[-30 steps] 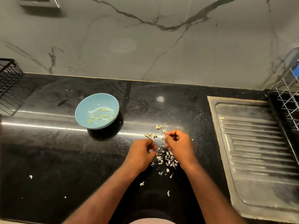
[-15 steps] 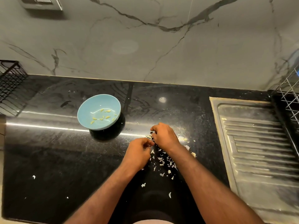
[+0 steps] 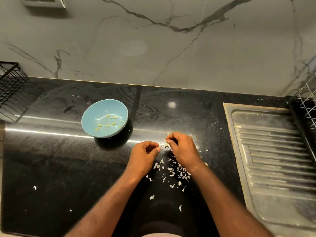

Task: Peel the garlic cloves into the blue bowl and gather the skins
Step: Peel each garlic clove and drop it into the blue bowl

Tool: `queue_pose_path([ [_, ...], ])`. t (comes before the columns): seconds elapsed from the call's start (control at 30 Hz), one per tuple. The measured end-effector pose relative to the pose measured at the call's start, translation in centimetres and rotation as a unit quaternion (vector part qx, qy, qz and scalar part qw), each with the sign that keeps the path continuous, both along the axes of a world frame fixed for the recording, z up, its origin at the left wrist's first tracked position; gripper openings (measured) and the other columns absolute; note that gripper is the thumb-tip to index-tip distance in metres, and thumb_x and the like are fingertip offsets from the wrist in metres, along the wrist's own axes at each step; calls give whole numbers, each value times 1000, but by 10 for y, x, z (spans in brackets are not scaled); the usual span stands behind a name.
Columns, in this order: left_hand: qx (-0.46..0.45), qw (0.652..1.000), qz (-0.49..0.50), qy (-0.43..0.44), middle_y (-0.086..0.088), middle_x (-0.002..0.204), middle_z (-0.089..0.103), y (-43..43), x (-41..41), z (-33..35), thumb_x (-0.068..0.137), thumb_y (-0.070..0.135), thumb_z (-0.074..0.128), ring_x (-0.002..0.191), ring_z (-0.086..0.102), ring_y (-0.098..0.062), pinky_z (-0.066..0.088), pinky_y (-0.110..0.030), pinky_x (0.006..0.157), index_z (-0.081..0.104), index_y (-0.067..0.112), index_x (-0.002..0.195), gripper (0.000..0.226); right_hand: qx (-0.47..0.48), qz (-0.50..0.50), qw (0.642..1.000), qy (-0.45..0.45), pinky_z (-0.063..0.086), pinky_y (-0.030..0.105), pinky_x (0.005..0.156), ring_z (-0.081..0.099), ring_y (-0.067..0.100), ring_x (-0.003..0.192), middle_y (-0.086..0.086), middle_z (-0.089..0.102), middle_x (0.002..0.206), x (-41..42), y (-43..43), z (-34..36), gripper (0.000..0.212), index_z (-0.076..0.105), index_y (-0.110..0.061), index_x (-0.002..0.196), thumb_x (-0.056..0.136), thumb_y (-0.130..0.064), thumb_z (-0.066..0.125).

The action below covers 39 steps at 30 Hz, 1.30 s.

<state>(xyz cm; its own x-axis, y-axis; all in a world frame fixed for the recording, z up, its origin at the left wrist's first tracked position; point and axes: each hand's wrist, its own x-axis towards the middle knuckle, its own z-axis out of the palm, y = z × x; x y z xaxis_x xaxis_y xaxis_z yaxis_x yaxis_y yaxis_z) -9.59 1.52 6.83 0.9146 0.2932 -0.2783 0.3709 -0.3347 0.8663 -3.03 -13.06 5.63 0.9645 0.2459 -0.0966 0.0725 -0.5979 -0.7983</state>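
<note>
The blue bowl (image 3: 89,120) stands on the black counter and holds several peeled yellowish garlic cloves (image 3: 109,123). To its right, my right hand (image 3: 183,150) pinches a small pale garlic clove (image 3: 163,139) at its fingertips. My left hand (image 3: 143,157) sits just left of it, fingers curled and thumb pointing at a few loose cloves (image 3: 163,145) lying between the hands. What the left fingers enclose is hidden. White garlic skins (image 3: 176,171) are scattered on the counter below and between my wrists.
A steel sink drainboard (image 3: 273,151) fills the right side, with a white wire rack (image 3: 307,103) behind it. A black wire basket (image 3: 10,89) stands at the far left. Stray skins (image 3: 180,208) lie near the front edge. A marble wall backs the counter.
My right hand moved left and forward over the loose cloves, met my left hand, and now the two hands sit slightly apart. The bowl has not moved.
</note>
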Motion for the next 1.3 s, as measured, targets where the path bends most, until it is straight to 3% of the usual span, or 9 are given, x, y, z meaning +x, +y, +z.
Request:
queue_pose_path([
  [0.13,-112,993,-31,-5,-2,95,73,-10,0,11,90,21,69,81,71,-8,54,-17,66,69,15,111,21,104,-5,994,31,54,17,75,66,2,82,-8,71,87,-23,-13,9,10,72,-19,98,91,-12,68],
  [0.27,-129,989,-62,-35,-5,81,75,-17,-2,17,91,13,67,74,70,-12,55,-20,68,74,9,94,9,181,-54,980,67,60,28,75,70,10,83,-2,72,86,-41,-22,19,20,67,-23,96,87,-7,74],
  [0.5,-92,993,-60,-41,-2,84,74,-23,-7,19,93,6,64,78,70,-11,57,-22,72,71,11,102,13,308,-127,936,117,60,27,69,72,23,73,14,73,86,-59,-35,35,17,66,-7,101,87,2,70],
  [0.6,-33,995,-88,-22,4,102,74,-25,-9,21,92,5,65,97,68,-4,55,-27,92,69,21,117,30,310,-133,936,99,60,26,71,73,20,77,11,74,88,-62,-38,41,17,67,-10,98,89,3,67],
  [0.7,-15,993,-111,-38,9,111,72,-27,-12,28,87,17,74,107,65,-5,53,-36,98,70,28,115,31,289,-128,946,67,60,27,74,74,18,81,6,74,88,-66,-40,46,17,68,-15,98,89,-1,69],
  [0.9,-22,985,-130,-107,10,92,76,-31,-17,49,84,24,76,87,71,-4,59,-38,84,76,23,100,17,289,-112,951,28,59,24,75,73,13,85,1,75,89,-75,-40,56,15,71,-16,98,87,-6,73],
  [1.1,-29,983,-129,-124,9,100,75,-34,-23,54,80,39,72,89,72,-9,61,-36,79,73,22,110,34,258,-121,958,-19,59,25,76,72,9,84,-8,73,89,-79,-41,62,14,71,-21,98,87,-12,74],
  [1.3,-56,984,-127,-115,3,88,77,-34,-25,55,84,10,75,81,73,-11,58,-25,73,72,19,110,27,218,-141,964,-61,58,23,72,71,6,81,-10,72,85,-81,-43,59,16,71,-25,95,87,-11,74],
])
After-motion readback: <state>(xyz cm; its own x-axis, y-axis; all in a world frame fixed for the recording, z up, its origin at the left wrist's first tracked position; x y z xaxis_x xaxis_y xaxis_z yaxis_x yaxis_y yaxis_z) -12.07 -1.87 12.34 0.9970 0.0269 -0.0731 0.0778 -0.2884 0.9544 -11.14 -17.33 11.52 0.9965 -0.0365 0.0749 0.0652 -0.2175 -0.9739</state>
